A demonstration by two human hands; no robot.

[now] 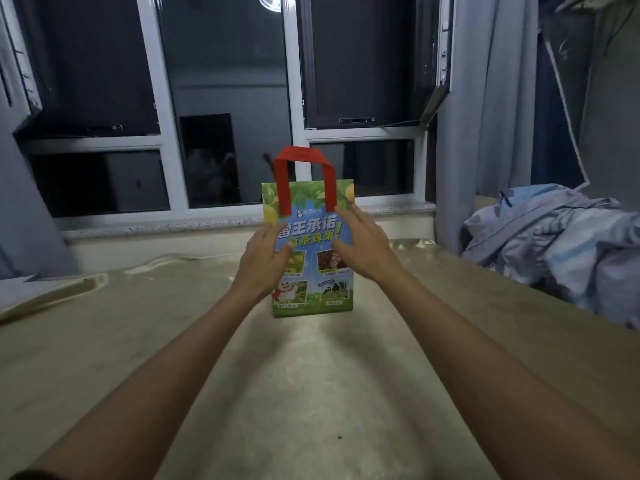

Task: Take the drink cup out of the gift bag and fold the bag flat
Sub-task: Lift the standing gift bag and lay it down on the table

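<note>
A green and blue printed gift bag [313,289] with red handles [304,159] stands upright on the beige table [311,375] near the window. My left hand [265,263] lies against the bag's front left, fingers spread. My right hand [360,245] rests against its front right near the top edge, fingers also apart. Neither hand is closed around the bag. The drink cup is hidden; I cannot see inside the bag.
A window [225,109] with a stone sill [156,228] runs behind the table. Crumpled blue and white bedding [561,247] is piled at the right. A flat board or book [41,292] lies at the table's left edge. A grey curtain [485,98] hangs right of the window.
</note>
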